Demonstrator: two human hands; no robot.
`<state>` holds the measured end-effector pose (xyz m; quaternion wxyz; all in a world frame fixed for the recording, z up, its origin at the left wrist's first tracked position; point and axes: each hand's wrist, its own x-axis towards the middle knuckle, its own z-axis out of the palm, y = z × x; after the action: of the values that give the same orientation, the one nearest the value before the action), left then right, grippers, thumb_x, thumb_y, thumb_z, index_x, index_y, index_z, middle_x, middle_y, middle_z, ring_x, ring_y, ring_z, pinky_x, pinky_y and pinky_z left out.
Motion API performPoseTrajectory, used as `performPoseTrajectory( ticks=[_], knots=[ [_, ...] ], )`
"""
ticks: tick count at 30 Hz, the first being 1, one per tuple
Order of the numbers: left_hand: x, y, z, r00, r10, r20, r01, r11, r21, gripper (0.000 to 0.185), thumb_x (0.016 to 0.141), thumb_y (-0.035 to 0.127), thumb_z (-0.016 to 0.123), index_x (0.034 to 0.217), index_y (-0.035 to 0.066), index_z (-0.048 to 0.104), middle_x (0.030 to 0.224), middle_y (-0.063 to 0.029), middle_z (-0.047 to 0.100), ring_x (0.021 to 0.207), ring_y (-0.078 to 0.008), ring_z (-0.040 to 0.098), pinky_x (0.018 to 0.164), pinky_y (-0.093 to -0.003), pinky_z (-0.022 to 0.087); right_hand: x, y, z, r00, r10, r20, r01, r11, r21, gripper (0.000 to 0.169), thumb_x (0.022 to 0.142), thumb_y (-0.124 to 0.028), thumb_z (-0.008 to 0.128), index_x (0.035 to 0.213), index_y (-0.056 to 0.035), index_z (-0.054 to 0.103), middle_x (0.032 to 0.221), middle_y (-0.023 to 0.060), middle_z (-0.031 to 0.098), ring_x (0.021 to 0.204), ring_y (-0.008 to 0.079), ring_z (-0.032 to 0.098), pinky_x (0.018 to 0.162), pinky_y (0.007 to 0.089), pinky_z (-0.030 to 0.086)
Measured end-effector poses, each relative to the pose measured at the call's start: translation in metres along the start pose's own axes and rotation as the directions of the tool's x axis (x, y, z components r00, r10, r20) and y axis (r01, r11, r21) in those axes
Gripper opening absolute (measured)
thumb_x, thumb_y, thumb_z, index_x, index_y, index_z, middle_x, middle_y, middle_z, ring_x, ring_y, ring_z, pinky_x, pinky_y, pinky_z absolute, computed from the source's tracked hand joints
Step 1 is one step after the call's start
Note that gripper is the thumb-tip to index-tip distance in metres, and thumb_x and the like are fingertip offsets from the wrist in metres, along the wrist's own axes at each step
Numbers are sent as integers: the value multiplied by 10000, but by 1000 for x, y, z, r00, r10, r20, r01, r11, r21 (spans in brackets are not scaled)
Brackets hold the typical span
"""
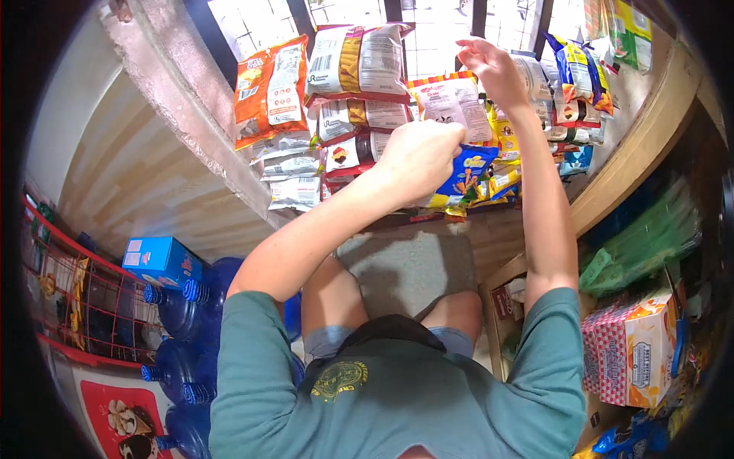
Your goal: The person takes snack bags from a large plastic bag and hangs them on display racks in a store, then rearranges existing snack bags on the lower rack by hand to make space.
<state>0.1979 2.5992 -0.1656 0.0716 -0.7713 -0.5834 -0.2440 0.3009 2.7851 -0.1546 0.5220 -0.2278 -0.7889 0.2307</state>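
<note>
My left hand [421, 154] has its fingers closed at the top edge of a blue snack pack [470, 171] with yellow on it. The palm side of that hand is hidden. Higher and to the right, my right hand [494, 72] is raised with its fingers apart and nothing visible in them. Just left of it stands an Oishi snack pack [450, 106] with a red and yellow striped top. Stacked snack bags surround both hands: a large white and brown bag [358, 63], an orange bag [270, 92], and a purple and yellow bag [582, 74].
Barred window openings [438, 34] lie behind the bags. On the left are large blue water jugs [178, 310], a blue box [163, 261] and a red wire rack [97, 298]. A wooden edge [636, 166] curves along the right, above checkered boxes [608, 356] and scissors [679, 338].
</note>
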Motion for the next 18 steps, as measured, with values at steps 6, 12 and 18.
performPoseTrajectory(
  ticks=[6, 12, 18],
  knots=[
    [45, -16, -5, 992, 46, -114, -41, 998, 51, 187, 748, 125, 531, 881, 30, 623, 756, -197, 616, 764, -345, 613, 692, -429, 482, 48, 34, 14, 974, 12, 227, -1, 999, -50, 371, 802, -253, 619, 1076, -4, 603, 970, 151, 646, 902, 197, 608, 789, 296, 470],
    [89, -17, 4, 985, -46, -164, 39, 998, -47, 195, 750, 106, 497, 865, 7, 619, 815, -223, 611, 801, -363, 610, 722, -428, 480, 54, 47, -11, 907, 162, 389, -230, 964, 134, 445, 854, -375, 561, 1153, -46, 558, 1052, 92, 611, 915, 168, 572, 803, 290, 460],
    [122, -35, -5, 943, -199, -268, 209, 978, 7, 235, 768, 122, 477, 873, 6, 653, 883, -222, 629, 838, -341, 623, 744, -406, 490, 43, 13, -23, 820, 261, 509, -463, 825, 323, 560, 848, -535, 498, 1126, -54, 562, 1029, 96, 612, 944, 164, 570, 817, 300, 464]
  ],
)
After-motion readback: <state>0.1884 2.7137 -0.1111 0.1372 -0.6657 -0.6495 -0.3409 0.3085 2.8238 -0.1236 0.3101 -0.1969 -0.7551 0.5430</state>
